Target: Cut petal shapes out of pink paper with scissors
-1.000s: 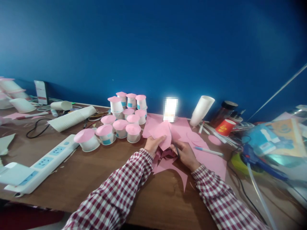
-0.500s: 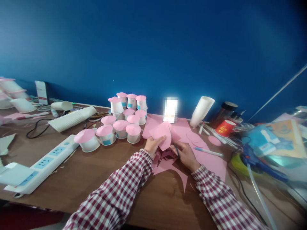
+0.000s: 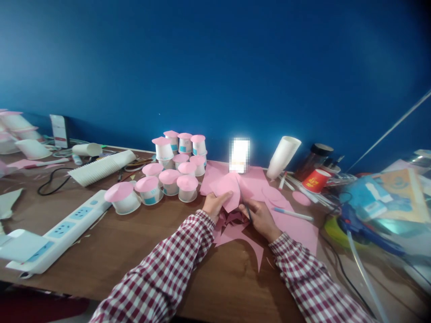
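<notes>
The left hand pinches a pink paper piece, thumb on top. Just right of it, the right hand is closed on scissors, whose long axis points away toward the wall. Pink scraps lie beneath on the worktop.

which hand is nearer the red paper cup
Right. The right hand lies below-left of the red paper cup, some way off on the pink paper; the left hand is farther left still.
</notes>
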{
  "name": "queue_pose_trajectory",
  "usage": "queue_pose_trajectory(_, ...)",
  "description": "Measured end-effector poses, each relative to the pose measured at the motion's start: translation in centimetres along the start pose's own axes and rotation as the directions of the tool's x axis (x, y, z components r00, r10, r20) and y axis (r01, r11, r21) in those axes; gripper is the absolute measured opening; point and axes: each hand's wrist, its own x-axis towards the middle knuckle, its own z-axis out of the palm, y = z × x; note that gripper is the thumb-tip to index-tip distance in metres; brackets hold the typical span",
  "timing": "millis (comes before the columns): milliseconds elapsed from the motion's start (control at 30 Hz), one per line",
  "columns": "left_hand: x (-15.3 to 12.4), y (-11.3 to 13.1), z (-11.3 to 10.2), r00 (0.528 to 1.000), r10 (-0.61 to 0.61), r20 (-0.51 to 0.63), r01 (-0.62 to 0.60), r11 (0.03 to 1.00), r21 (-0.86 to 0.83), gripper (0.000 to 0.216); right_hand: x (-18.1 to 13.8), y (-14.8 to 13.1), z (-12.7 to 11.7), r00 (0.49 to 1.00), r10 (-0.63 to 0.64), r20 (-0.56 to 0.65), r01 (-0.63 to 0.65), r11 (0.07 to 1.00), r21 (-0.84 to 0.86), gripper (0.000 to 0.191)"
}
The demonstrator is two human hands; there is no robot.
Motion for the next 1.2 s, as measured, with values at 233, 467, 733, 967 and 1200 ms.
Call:
queue_pose_trajectory(233, 0.09, -0.02, 0.11, 1.000, 0.018, -0.014, -0.018, 0.999, -0.047, 0.038, -0.03, -0.09, -0.06, 1.000, -0.008, -0.006, 0.008, 1.000, -0.008, 0.028)
queue_pose_trajectory(467, 0.00, -0.02, 0.05, 0.999, 0.030, -0.015, -0.031, 0.999, -0.042, 0.037, -0.02, 0.44, 0.09, 1.000, 0.022, 0.012, -0.023, 0.998, 0.067, 0.025)
queue_pose_trajectory(733, -0.03, -0.08, 0.13, 0.999, 0.041, -0.021, -0.040, 0.999, 0.025, 0.035, 0.02, 0.22, 0.04, 1.000, 0.016, 0.004, -0.017, 0.998, 0.053, 0.036)
queue_pose_trajectory(967, 0.07, -0.19, 0.02, 0.999, 0.038, -0.008, -0.038, 0.999, 0.035, 0.037, -0.06, -0.11, 0.01, 1.000, 0.020, 0.008, -0.020, 0.997, 0.072, 0.037)
queue_pose_trajectory(1200, 0.27, -0.35, -0.19, 0.998, 0.043, -0.047, -0.040, 0.997, 0.071, 0.036, -0.03, -0.01, -0.07, 1.000, 0.019, 0.005, -0.019, 0.999, 0.047, 0.035)
